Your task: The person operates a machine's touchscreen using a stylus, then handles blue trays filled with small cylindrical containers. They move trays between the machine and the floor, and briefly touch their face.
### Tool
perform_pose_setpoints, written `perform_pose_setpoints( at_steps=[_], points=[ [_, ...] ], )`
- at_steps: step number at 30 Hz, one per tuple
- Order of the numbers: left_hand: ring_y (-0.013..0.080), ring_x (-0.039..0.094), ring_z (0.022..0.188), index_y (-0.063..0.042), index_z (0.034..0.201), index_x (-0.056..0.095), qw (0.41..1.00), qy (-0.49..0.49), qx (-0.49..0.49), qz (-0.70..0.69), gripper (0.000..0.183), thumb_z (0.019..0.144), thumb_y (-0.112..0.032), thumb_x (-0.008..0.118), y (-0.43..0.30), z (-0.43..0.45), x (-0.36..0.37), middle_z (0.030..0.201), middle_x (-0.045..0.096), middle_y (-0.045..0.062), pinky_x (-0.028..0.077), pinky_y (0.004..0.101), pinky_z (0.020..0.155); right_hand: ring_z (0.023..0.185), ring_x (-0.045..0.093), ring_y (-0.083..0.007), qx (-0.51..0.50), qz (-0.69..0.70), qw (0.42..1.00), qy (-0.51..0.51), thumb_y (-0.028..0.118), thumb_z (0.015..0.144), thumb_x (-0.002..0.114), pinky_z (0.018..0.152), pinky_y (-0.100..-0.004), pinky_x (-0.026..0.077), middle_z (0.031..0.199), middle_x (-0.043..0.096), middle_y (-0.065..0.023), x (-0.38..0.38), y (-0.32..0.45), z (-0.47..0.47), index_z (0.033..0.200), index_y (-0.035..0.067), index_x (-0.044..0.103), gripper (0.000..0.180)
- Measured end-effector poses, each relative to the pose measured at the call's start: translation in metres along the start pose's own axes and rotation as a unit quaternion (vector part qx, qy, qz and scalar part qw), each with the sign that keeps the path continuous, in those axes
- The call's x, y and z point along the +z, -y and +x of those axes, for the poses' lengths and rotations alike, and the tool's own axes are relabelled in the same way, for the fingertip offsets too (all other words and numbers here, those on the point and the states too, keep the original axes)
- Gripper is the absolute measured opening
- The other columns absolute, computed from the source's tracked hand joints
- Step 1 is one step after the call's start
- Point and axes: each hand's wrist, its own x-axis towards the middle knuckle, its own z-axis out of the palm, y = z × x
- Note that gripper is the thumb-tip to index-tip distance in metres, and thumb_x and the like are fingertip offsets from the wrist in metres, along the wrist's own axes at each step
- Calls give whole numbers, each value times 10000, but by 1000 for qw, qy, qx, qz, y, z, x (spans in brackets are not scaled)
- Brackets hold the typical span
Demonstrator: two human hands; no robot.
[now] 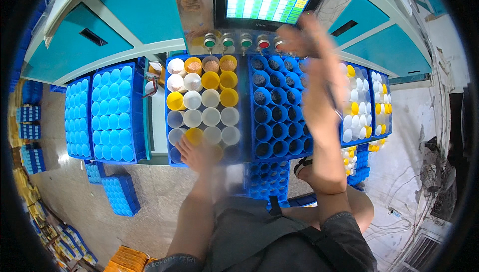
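My left hand (191, 155) rests over the front rows of a blue crate (245, 122) of white, clear and yellow cups. Its fingers are spread beside a yellow cup (194, 135), and nothing shows in them. Several back cups, such as a yellow cup (193, 65), hold small tan pieces. My right hand (312, 43), blurred, is raised before the push buttons (246, 40) below a lit screen (266, 4). It hides the rightmost buttons; whether it touches one or holds anything is unclear. Under my right arm stands a crate of blue cups (277, 113), many with dark pieces inside.
Crates of light-blue cups (112, 118) stand at the left, and crates of white and yellow cups (357, 103) at the right. Teal cabinet panels (140, 8) line the back. More blue cups (267, 178) sit low before me. A fan (436, 176) stands by the right wall.
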Motion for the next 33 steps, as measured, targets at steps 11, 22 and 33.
perform_pose_setpoints(
  at_steps=[11, 22, 33],
  points=[
    [391, 261, 1494, 0, 1519, 351, 1000, -21, 10, -6, 807, 957, -540, 561, 15, 2, 12, 1530, 397, 248, 240, 557, 1171, 1113, 677, -278, -321, 167, 930, -57, 376, 982, 518, 963, -401, 523, 1304, 631, -229, -25, 151, 14, 1471, 34, 434, 603],
    [419, 281, 1474, -5, 1488, 369, 995, -55, 46, -75, 803, 891, -493, 595, 0, 0, 2, 1495, 423, 211, 332, 546, 1066, 1109, 674, -332, -176, 160, 963, -130, 626, 991, 400, 969, -456, 527, 1345, 577, -284, -38, 170, 37, 1507, 7, 325, 810],
    [398, 230, 1507, -2, 1499, 345, 991, -25, 24, -130, 836, 875, -486, 617, 2, -3, -10, 1509, 402, 217, 282, 584, 1093, 1220, 594, -340, -91, -366, 926, 10, 221, 1056, 502, 1064, -424, 416, 1306, 614, -228, -96, 6, 85, 1369, 32, 555, 370]
  ],
)
